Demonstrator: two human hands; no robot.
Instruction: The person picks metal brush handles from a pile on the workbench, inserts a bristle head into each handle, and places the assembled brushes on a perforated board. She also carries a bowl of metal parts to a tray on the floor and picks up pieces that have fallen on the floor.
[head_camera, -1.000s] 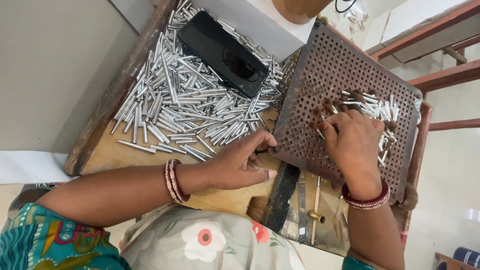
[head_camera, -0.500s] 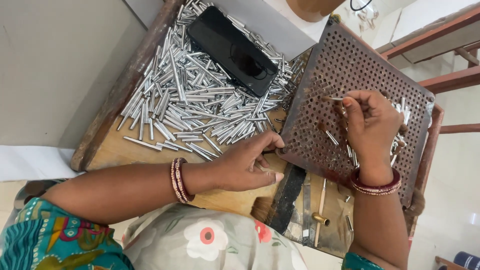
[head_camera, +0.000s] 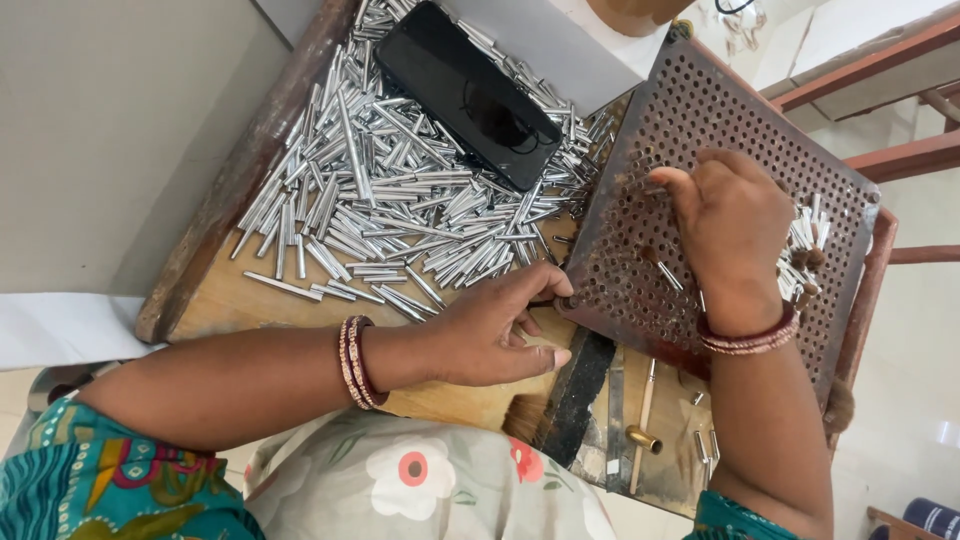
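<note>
Right hand (head_camera: 735, 235) hides fingertips and plate holes (head_camera: 720, 110) beneath; pin heap (head_camera: 400, 190) cut at top edge

The person's left hand (head_camera: 495, 335) is bare, and its wrist carries a pair of thin, dark red and gold bangles (head_camera: 354, 362). The right hand (head_camera: 735, 225) is bare too, with a matching stack of dark red and beaded gold bangles (head_camera: 750, 338) at its wrist. A teal patterned sleeve (head_camera: 95, 490) covers the left shoulder, and a grey cloth with red and white flowers (head_camera: 420, 480) drapes the lap.
</note>
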